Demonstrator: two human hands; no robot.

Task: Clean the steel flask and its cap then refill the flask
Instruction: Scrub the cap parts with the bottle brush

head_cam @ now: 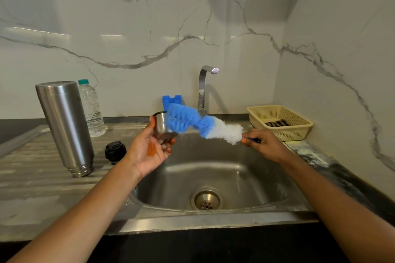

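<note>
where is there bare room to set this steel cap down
The near drainboard, in front of the flask and black lid, is bare. So is the sink floor around the drain. Crowded: the back left, where flask, water bottle and lid stand close.

One steel flask (65, 128), one steel cap (160, 123), one black stopper (115, 151), one clear plastic water bottle (92, 109), one blue-and-white bottle brush (192, 123) and one blue plastic holder (171, 100). One sink (213, 168) with one tap (203, 89) and one drain (207, 199), plus one cream mesh basket (299, 132) holding one striped cloth (277, 123). Two hands: one left hand (147, 151), one right hand (265, 143).
</note>
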